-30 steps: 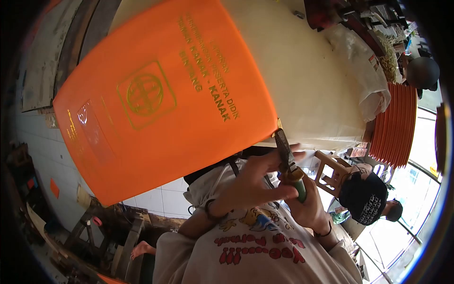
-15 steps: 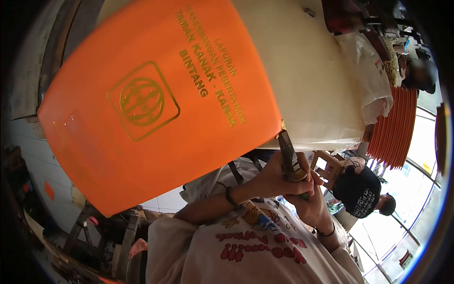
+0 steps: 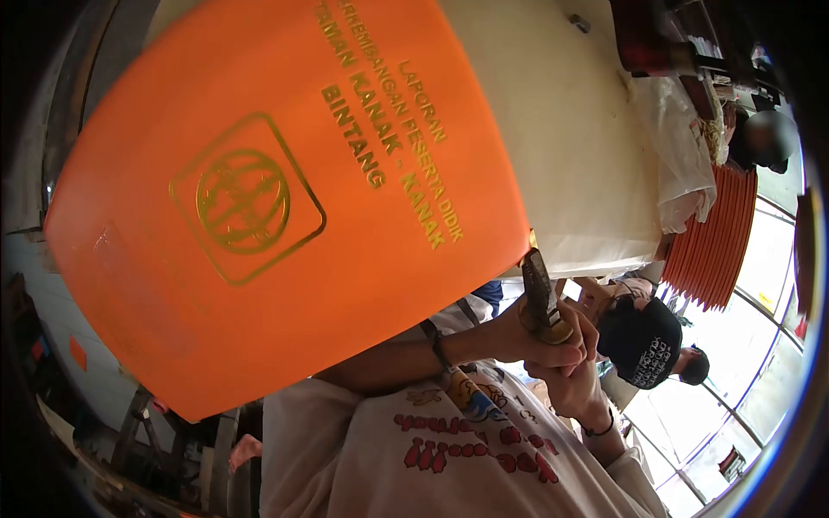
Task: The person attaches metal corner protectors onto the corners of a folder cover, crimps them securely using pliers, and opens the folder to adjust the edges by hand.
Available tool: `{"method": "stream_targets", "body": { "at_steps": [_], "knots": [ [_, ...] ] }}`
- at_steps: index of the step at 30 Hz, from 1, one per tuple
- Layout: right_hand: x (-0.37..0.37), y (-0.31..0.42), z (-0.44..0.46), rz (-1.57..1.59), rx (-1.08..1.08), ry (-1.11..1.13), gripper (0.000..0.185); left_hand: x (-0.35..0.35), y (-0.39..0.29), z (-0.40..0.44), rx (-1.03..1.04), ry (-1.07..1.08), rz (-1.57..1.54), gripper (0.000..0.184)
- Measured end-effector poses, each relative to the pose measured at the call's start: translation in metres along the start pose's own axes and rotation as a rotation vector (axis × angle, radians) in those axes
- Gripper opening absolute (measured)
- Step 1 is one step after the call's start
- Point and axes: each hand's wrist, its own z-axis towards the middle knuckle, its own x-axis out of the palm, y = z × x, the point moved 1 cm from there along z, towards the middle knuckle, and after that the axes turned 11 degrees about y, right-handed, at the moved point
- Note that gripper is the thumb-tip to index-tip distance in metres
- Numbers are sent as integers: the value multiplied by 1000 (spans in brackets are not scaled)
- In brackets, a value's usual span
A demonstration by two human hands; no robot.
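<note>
A large orange folder cover [image 3: 285,337] with gold lettering and a framed emblem fills the left and middle of the view. At its right corner sits a small gold metal corner piece [image 3: 532,239]. The dark jaws of a pair of pliers [image 3: 539,285] meet that corner. My left hand [image 3: 540,332] is closed around the pliers near their brass-coloured pivot. Just below, my right hand [image 3: 574,388] is closed against the left one at the handle end. The fingers hide most of the handles.
A cream-covered work surface [image 3: 570,155] lies under and beyond the cover. To the right stand a stack of orange covers [image 3: 712,237] and a clear plastic bag [image 3: 678,147]. A person in a black cap [image 3: 643,345] sits nearby. A small dark object [image 3: 579,23] rests on the surface.
The cover has come slightly nearer, its right corner shifting right and down in view. The pliers and both hands have shifted right with it, still at the corner.
</note>
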Motion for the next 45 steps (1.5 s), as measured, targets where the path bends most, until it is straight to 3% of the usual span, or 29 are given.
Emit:
{"method": "stream_targets", "body": {
  "at_steps": [2, 7, 11, 16, 20, 23, 26, 29, 30, 33, 36, 39, 43, 45],
  "knots": [
    [0, -7, 1, 9, -39, -22, 75, 1, 4, 0, -6, -41, -2, 14],
    [2, 2, 7, -175, -200, -72, 49, 3, 0, 0, -11, -170, 78, 11],
    [5, 0, 10, -104, -89, -35, 47, 5, -9, -4, -115, -199, 47, 10],
    [9, -7, 13, -106, -100, -58, 45, 1, -5, -7, -123, -205, 61, 9],
    [10, -6, 13, -34, -89, -72, 47, -5, -3, -4, -39, -163, 51, 12],
    [1, -4, 20, -218, -352, -101, 71, -3, -6, -2, -27, -138, 26, 18],
    [-6, 10, 12, 95, -100, 70, 60, -8, -2, -4, -39, -59, 19, 18],
    [-12, 21, 5, 249, 7, 147, 52, 2, -19, -2, 20, -116, 100, 30],
    [-12, 25, 1, 333, 30, 148, 49, -1, -21, -15, -79, -143, 290, 53],
    [-8, 22, -4, 473, -69, 69, 38, 29, -59, -34, -415, -245, 823, 53],
    [-13, 26, -8, 505, -99, 88, 32, 65, -87, -51, -453, -497, 867, 51],
    [-13, 30, -13, 506, -125, 47, 24, 78, -88, -54, -156, -681, 825, 49],
    [-18, 32, -18, 406, -107, 55, 17, 69, -87, -36, 89, -617, 389, 52],
    [-19, 31, -20, 384, -92, 61, 16, 66, -84, -26, 145, -646, 420, 58]
  ]
}}
